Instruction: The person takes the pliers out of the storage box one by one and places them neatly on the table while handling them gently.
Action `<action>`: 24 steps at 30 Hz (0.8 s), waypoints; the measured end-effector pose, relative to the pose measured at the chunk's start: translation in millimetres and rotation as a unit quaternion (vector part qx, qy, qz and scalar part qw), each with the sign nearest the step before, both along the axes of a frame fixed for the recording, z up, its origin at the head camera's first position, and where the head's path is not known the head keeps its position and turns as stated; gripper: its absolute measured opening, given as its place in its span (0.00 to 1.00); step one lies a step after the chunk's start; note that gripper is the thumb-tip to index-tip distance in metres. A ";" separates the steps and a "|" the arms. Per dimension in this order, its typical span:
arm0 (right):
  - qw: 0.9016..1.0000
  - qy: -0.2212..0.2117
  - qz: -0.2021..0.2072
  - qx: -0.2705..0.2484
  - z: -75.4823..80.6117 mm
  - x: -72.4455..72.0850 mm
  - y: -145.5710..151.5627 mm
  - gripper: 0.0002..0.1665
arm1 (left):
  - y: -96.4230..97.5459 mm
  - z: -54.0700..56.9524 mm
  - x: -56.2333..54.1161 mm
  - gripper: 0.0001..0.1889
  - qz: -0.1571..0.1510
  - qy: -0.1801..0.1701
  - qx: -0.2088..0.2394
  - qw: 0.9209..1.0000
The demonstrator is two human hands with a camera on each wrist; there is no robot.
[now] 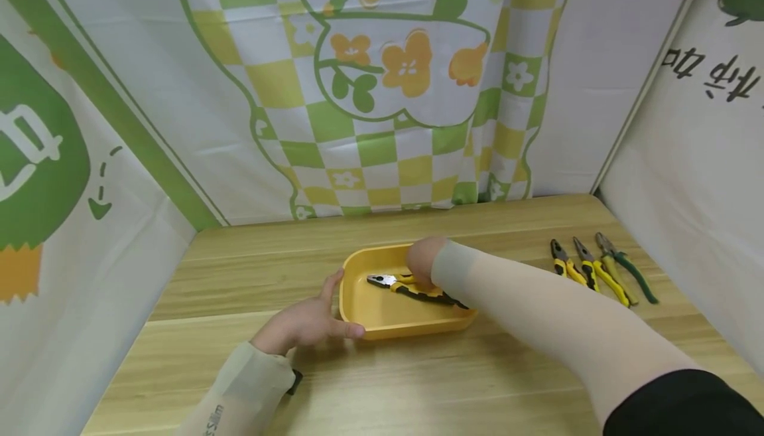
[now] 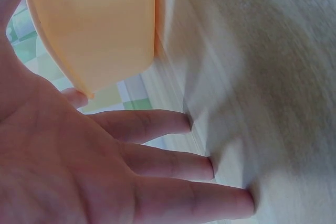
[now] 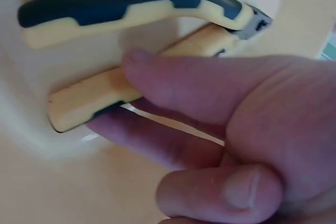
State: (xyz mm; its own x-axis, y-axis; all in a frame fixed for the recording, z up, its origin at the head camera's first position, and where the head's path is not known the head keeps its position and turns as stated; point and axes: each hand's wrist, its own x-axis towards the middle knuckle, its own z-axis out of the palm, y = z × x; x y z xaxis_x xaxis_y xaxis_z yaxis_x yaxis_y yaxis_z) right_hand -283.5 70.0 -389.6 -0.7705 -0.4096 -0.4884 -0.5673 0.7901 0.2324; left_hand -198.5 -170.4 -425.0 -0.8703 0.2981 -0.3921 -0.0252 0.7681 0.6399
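Observation:
A pair of combination pliers [image 1: 416, 294] with yellow-and-black handles lies in a yellow plastic tray [image 1: 375, 316], handles spread and metal nose pointing left. My right hand [image 1: 424, 258] reaches into the tray from the right. In the right wrist view its thumb and index finger pinch one handle of the pliers [image 3: 152, 6]. My left hand [image 1: 307, 322] spans the tray's left end, with the thumb at the front rim and a finger at the left side. Its other fingers [image 2: 173, 163] extend straight down to the tabletop in the left wrist view.
To the right on the wooden table [image 1: 251, 270] lie three more pliers: one with yellow-black handles [image 1: 560, 265], another yellow-black one [image 1: 587, 270], and one with green handles [image 1: 637, 277]. A checkered curtain [image 1: 382, 157] hangs behind the table.

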 end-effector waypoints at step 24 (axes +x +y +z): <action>0.998 -0.064 -0.010 0.002 3.9 -19.2 4.4 0.15 | -0.4 -0.9 -1.8 0.72 -0.001 -0.001 -0.006 1.000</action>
State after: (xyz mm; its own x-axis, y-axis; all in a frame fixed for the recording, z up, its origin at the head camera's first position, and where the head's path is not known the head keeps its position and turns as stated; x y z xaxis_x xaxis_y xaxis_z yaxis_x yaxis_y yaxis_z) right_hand -302.7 74.4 -385.7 -0.7091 -0.3932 -0.5853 -0.5774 0.8003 0.1619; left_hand -200.3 -170.8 -426.0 -0.8686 0.2955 -0.3977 -0.0243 0.7763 0.6299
